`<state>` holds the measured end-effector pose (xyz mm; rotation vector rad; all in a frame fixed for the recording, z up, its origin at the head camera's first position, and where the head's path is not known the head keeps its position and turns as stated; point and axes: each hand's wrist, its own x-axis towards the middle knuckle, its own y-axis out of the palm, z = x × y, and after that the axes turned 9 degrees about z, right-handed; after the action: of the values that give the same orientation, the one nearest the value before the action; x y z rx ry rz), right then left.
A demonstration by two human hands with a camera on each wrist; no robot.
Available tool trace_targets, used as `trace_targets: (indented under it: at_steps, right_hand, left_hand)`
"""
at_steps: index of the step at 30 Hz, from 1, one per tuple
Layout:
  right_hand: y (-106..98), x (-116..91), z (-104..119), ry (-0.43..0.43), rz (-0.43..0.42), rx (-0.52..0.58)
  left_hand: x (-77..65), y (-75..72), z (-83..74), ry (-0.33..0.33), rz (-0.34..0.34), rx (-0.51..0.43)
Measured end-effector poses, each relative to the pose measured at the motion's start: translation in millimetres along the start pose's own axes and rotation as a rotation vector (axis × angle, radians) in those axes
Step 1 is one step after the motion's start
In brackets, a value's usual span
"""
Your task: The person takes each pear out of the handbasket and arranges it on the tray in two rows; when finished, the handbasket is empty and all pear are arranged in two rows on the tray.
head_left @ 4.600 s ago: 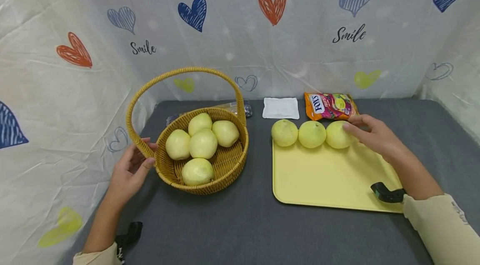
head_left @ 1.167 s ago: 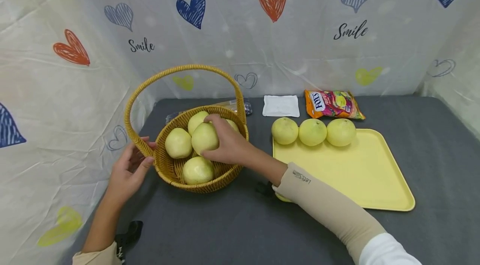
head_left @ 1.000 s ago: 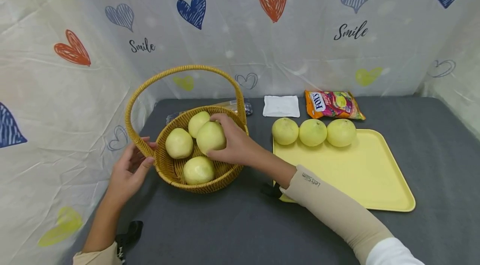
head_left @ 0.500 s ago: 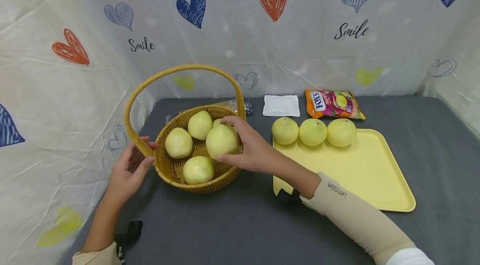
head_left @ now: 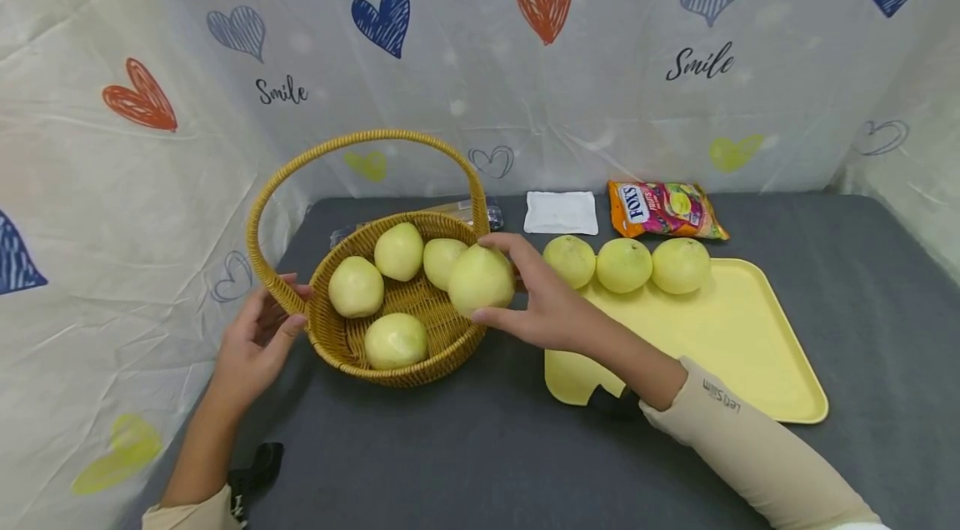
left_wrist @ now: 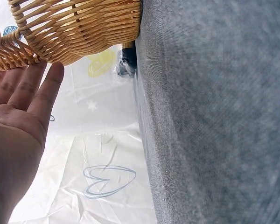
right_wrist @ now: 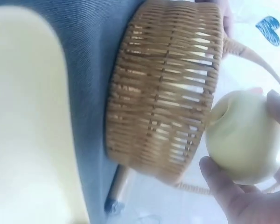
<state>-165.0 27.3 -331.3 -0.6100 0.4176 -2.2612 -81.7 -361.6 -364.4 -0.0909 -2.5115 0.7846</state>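
Note:
My right hand [head_left: 551, 301] grips a pale yellow-green apple [head_left: 482, 280], held above the right rim of the wicker basket [head_left: 442, 359]. In the right wrist view, thumb and fingers are round this apple [right_wrist: 245, 135], its stem dimple showing. My left hand [head_left: 258, 342] holds the basket at the left foot of its handle, the thumb on one side and the fingers on the other. Seen from the left wrist, the fingers [left_wrist: 25, 91] lie against the weave. Several similar apples rest inside the basket, among them one near the front [head_left: 396, 341].
On the right, a yellow tray [head_left: 720, 347] bears three round yellow-green fruits [head_left: 624, 265] along its back edge. Behind it lie a candy bag [head_left: 667, 210] and a white packet [head_left: 560, 213]. A plastic-wrapped item [head_left: 491, 213] sits partly hidden behind the basket.
My right hand has gone from the tray side into the basket, taken hold of the middle apple and carried it right to the rim. The left hand stays put.

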Motion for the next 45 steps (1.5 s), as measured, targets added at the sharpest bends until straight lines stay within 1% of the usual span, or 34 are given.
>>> trace_targets:
  at_steps: [4, 6, 8, 12, 16, 22, 25, 31, 33, 38, 45]
  right_hand:
    - [-8, -9, 2, 0.009, -0.002, -0.018]
    - [-10, -14, 3, 0.014, 0.003, -0.05]
    - [-13, -19, 4, 0.025, 0.007, -0.084]
    - [-17, -30, 6, 0.064, 0.004, -0.141]
    - [-22, -43, 5, 0.101, -0.013, -0.16]
    - [-32, -64, -1, 0.151, -0.024, -0.187]
    - [-39, -74, -5, 0.182, -0.013, -0.231]
    - [-62, -92, -6, 0.189, 0.024, -0.383]
    - [-72, -98, -5, 0.216, 0.032, -0.418]
    - [-95, -112, 3, 0.325, 0.072, -0.474]
    - [-123, -128, 3, 0.348, 0.08, -0.579]
  left_hand:
    - [0.6, 0.6, -1.0, 0.047, -0.004, 0.002]
    - [0.8, 0.9, -1.4, 0.065, -0.007, -0.001]
    - [0.8, 0.8, -1.5, 0.07, -0.009, -0.003]
    - [0.3, 0.3, -1.4, 0.049, -0.007, -0.008]
    - [0.4, 0.0, -0.5, 0.045, -0.002, -0.001]
    - [0.5, -0.4, -0.2, 0.038, -0.001, 0.001]
    - [0.5, -0.4, -0.5, 0.029, 0.002, 0.001]
    - [0.6, 0.0, 0.8, 0.022, 0.005, -0.005]
    - [0.6, -0.1, 1.4, 0.016, 0.005, -0.008]
    - [0.3, -0.2, 3.4, 0.024, 0.004, -0.013]
    - [0.4, -0.4, 2.7, 0.008, 0.008, -0.02]
